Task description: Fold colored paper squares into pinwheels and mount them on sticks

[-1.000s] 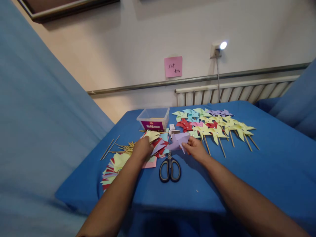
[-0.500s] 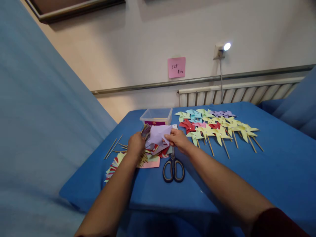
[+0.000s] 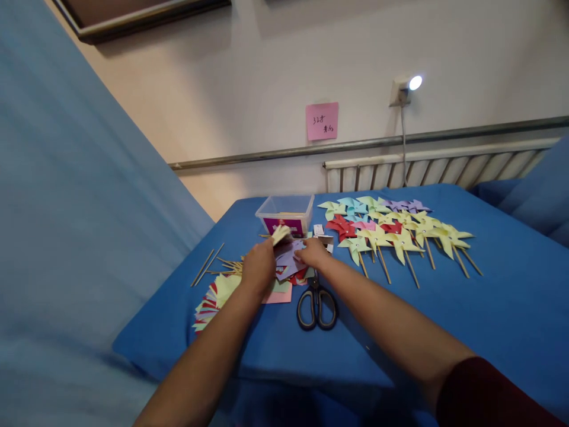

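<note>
Pinwheels [image 3: 400,228] lie finished at two o'clock, while my left hand [image 3: 259,268] and right hand [image 3: 313,254] pinch cut paper [image 3: 288,256]; sticks [image 3: 222,265] wait at nine.

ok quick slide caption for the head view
Both hands, left hand and right hand, on cut paper pieces beside scissors and finished pinwheels.
</note>
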A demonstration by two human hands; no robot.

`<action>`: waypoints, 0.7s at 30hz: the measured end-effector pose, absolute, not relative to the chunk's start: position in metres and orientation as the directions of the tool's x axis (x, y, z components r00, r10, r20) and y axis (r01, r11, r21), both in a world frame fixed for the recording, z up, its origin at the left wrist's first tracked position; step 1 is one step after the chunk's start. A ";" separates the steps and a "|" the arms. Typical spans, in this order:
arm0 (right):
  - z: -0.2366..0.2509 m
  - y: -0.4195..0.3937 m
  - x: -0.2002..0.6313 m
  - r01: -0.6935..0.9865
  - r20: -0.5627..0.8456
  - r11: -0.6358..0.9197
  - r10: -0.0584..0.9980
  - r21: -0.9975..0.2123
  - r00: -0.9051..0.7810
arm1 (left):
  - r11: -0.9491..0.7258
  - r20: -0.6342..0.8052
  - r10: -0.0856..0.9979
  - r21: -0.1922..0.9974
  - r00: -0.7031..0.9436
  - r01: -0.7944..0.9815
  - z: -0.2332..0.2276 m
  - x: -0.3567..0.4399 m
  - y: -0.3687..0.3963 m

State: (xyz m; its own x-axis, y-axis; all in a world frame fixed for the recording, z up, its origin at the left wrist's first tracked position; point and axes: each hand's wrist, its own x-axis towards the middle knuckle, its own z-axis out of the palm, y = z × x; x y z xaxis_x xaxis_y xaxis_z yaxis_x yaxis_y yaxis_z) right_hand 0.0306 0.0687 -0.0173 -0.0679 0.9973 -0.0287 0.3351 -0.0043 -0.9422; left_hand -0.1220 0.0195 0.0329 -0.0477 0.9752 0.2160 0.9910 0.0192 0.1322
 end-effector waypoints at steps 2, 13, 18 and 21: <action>-0.017 0.055 0.039 0.376 0.023 0.026 1.000 -0.926 -0.013 | -0.105 0.183 0.979 0.068 0.091 0.992 0.025 -0.116 0.009; -0.056 -0.006 0.108 0.327 0.144 0.152 0.988 -0.933 -0.049 | -0.120 0.125 0.987 0.115 0.106 0.986 0.028 -0.113 0.012; -0.072 0.006 0.115 0.177 0.094 0.115 0.988 -0.978 -0.122 | -0.057 0.069 0.997 0.171 0.046 0.984 0.035 -0.110 0.017; -0.073 0.010 0.114 0.120 0.076 0.094 0.987 -0.988 -0.144 | -0.007 0.114 0.993 0.166 -0.012 0.986 0.040 -0.112 0.020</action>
